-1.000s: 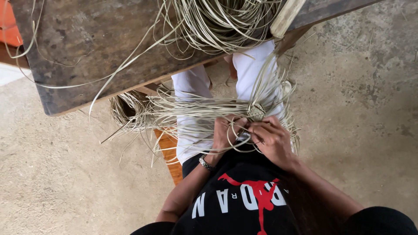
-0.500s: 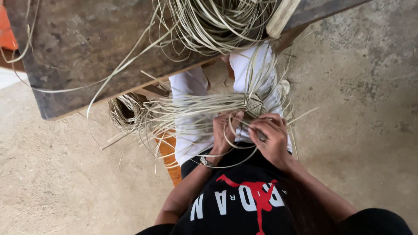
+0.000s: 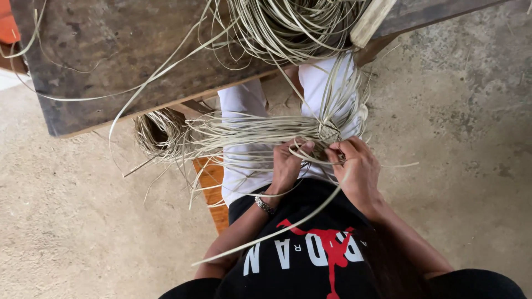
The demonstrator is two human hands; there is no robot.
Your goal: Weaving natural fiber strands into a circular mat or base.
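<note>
Over my lap my two hands work a small woven knot of pale reed strips [image 3: 329, 133]. My left hand [image 3: 288, 163] pinches strips just left of the knot, with a metal bracelet on its wrist. My right hand [image 3: 354, 166] grips strips right below the knot. Long loose strips [image 3: 244, 133] fan out to the left from the knot, and one long strip [image 3: 277, 232] trails down across my black shirt.
A worn wooden table [image 3: 111, 61] stands ahead with a tangled pile of reed strips [image 3: 288, 27] on it. A coiled reed bundle [image 3: 158, 133] lies under the table edge. An orange wooden stool [image 3: 210, 182] is beneath me. The floor is bare concrete [image 3: 465, 127].
Both hands have shifted slightly around the knot, and a long strip now hangs down across my shirt. The view has moved a little.
</note>
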